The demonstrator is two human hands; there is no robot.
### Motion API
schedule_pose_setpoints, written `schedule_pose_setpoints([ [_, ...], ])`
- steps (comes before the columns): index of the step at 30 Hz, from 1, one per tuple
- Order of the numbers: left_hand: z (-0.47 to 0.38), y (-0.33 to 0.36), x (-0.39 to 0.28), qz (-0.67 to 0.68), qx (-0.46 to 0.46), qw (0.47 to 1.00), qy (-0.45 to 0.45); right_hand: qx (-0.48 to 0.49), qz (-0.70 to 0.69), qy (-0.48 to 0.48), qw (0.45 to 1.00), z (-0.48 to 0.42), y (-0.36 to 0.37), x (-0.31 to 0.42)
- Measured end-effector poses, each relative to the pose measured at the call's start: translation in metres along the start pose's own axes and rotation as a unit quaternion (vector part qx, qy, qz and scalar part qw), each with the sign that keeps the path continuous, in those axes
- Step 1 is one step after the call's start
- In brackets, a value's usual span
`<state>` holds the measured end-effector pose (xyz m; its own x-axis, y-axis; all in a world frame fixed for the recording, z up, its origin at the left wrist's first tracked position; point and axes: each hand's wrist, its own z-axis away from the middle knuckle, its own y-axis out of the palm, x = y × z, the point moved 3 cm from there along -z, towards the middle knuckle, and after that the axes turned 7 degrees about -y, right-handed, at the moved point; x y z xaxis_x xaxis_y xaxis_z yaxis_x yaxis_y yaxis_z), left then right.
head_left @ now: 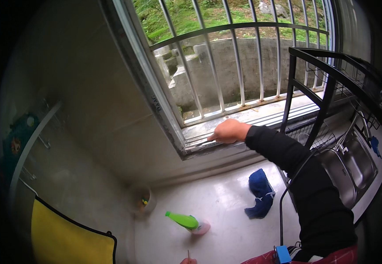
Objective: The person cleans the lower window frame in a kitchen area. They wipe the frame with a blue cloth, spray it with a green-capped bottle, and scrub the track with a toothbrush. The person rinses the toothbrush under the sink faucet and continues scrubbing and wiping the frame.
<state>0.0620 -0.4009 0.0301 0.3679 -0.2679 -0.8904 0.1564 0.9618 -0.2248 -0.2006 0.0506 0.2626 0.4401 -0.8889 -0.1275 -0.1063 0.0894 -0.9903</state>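
My right hand (228, 130) reaches to the lower track of the sliding window frame (194, 142), fingers curled and pointing into the track near its left corner. A dark patch lies under the fingertips; whether it is something held is hidden. Only the fingertips of my left hand (189, 261) show at the bottom edge, closed around a thin brownish stick (188, 253). Beyond that hand, a spray bottle with a green head (186, 221) and pinkish liquid (204, 227) stands on the white countertop (224, 239). A crumpled blue cloth (259, 188) lies farther right.
Metal bars (237, 66) cross the window opening. On the right, a black dish rack (323, 99) stands over a steel double sink (359, 165). A small container (149, 201) sits in the left corner. A yellow cloth with black edging (72, 234) hangs at left.
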Motion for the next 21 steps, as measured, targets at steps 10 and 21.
schedule_pose_setpoints([
  [10,-0.005,-0.002,-0.003,-0.012,0.025,1.0,0.0,-0.017,0.012,-0.008,1.0,-0.041,0.003,0.023],
  [21,-0.003,-0.003,-0.003,-0.036,0.002,0.999,0.005,-0.058,0.022,0.01,0.998,-0.043,-0.001,0.031],
])
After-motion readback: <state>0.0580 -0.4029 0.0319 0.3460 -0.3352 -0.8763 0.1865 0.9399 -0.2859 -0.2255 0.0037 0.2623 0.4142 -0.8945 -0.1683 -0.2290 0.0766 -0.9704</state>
